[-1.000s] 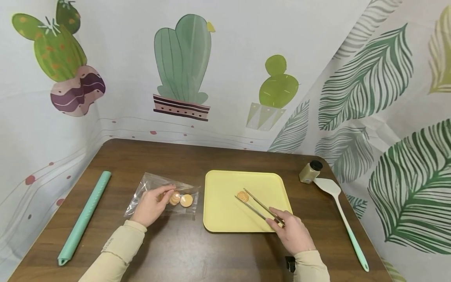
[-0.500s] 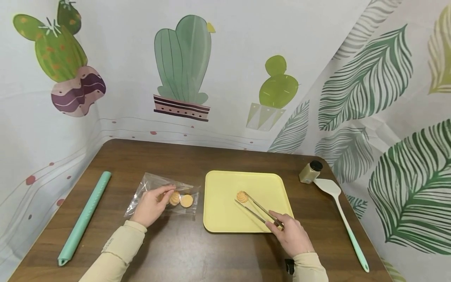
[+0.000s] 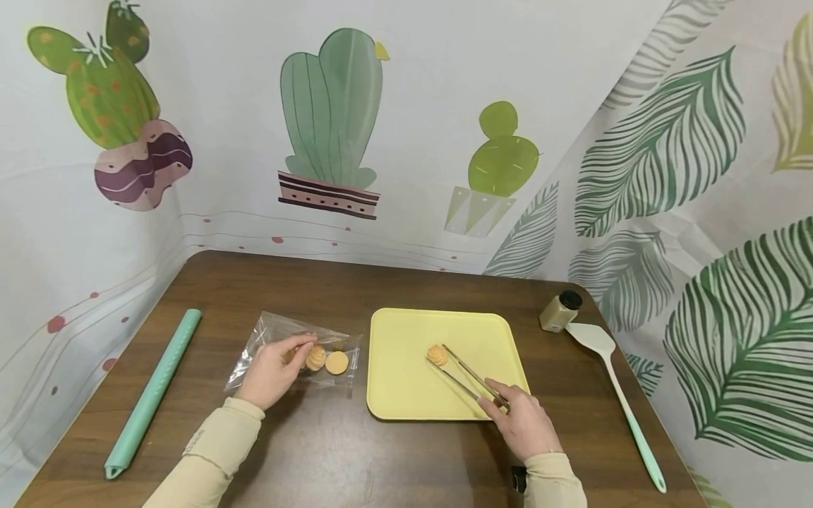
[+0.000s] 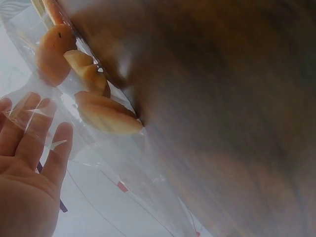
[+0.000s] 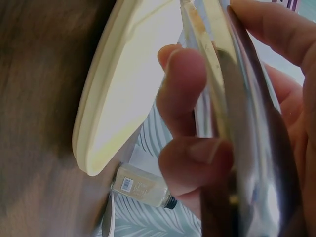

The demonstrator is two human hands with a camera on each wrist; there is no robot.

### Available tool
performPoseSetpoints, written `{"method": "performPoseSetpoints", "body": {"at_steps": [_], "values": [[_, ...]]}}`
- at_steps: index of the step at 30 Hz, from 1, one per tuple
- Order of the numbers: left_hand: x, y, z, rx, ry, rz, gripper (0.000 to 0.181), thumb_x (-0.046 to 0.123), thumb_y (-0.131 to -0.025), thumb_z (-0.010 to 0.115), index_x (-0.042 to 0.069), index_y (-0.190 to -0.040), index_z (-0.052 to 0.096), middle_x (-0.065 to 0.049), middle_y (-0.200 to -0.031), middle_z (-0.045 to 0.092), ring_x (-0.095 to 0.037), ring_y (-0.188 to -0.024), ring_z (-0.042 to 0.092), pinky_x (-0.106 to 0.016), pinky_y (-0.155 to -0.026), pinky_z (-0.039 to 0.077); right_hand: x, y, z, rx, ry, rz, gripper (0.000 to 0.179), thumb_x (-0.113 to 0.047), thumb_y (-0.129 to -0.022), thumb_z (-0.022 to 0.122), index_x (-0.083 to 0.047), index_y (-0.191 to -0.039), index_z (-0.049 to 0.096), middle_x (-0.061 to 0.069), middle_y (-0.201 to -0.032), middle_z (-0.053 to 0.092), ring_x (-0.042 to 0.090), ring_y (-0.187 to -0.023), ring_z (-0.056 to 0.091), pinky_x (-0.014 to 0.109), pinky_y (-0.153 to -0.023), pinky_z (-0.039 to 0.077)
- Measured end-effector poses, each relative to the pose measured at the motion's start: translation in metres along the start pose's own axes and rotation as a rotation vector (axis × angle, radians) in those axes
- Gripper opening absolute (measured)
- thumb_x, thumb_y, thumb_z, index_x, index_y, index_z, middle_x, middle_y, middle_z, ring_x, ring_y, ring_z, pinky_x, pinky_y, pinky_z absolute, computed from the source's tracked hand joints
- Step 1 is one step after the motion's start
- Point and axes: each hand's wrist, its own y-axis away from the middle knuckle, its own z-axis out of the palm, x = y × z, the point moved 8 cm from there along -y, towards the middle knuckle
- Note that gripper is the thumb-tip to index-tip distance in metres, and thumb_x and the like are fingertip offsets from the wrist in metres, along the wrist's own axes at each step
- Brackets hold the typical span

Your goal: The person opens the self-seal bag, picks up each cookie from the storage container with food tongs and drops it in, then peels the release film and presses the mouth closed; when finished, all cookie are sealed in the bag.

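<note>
In the head view, my right hand (image 3: 524,423) holds metal tongs (image 3: 468,372) by their sides. Their tips stand either side of a round, swirled golden cookie (image 3: 436,355) on the yellow tray (image 3: 387,395). Over the clear plastic bag (image 3: 250,363), left of the tray, my left hand (image 3: 273,370) pinches the upper film with thumb and forefinger. Inside lie a swirled cookie (image 3: 315,358) and a flat round one (image 3: 337,363). The left wrist view shows several cookies (image 4: 108,113) under the film, which drapes over my fingers (image 4: 57,153).
A green rolled cylinder (image 3: 154,391) lies at the table's left. A black-capped jar (image 3: 559,310) stands near the back right corner, beside a white spatula (image 3: 593,336) with a green handle. Patterned cloth (image 3: 413,141) hangs behind the table.
The tong tips have shifted slightly toward me around the cookie, and the gap between them varies a little. My left hand and the bag stay in place.
</note>
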Motion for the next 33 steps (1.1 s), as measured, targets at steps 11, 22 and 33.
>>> {"method": "performPoseSetpoints", "body": {"at_steps": [11,22,33], "values": [[-0.0002,0.0000,0.0001,-0.009,-0.004,-0.014,0.018,0.012,-0.094,0.065,0.006,-0.109,0.073,-0.011,-0.109,0.071,-0.024,-0.096,0.068,-0.046,-0.079,0.055,0.0010,0.0000,0.0046,-0.026,0.030,0.013,0.051,-0.037,-0.084,0.076,-0.012,-0.127,0.066,0.001,-0.088,0.065,0.021,-0.081,0.063,0.041,-0.064,0.052],[0.0008,-0.0003,-0.0002,0.001,0.002,0.003,0.017,0.010,-0.094,0.065,0.004,-0.108,0.073,-0.011,-0.108,0.072,-0.028,-0.099,0.068,-0.048,-0.083,0.054,0.0016,0.0002,0.0036,-0.019,0.049,0.022,0.049,-0.029,-0.084,0.077,-0.012,-0.129,0.064,0.001,-0.087,0.061,0.013,-0.062,0.048,0.032,-0.052,0.041],[-0.0012,0.0001,0.0007,-0.020,0.015,-0.029,0.018,0.012,-0.095,0.065,0.005,-0.110,0.073,-0.011,-0.110,0.071,-0.028,-0.101,0.067,-0.048,-0.085,0.053,-0.0006,0.0019,0.0017,-0.008,0.078,-0.001,0.046,-0.030,-0.086,0.074,-0.015,-0.129,0.064,-0.001,-0.091,0.063,0.011,-0.062,0.049,0.032,-0.051,0.041]]}}
